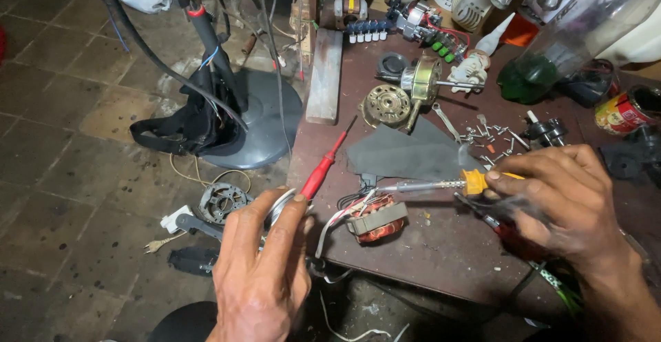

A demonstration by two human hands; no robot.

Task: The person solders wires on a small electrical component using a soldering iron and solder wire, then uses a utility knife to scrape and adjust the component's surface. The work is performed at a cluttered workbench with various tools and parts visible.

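R hand (551, 201) w/ soldering iron (441, 185), tip leftward

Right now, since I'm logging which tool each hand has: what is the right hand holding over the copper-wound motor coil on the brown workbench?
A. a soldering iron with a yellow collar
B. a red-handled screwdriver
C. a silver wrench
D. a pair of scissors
A: the right hand grips a soldering iron with a yellow collar, its metal tip pointing toward the copper-wound motor coil.

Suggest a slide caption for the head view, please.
Right hand aims a soldering iron at a copper-wound coil; left hand holds a solder spool.
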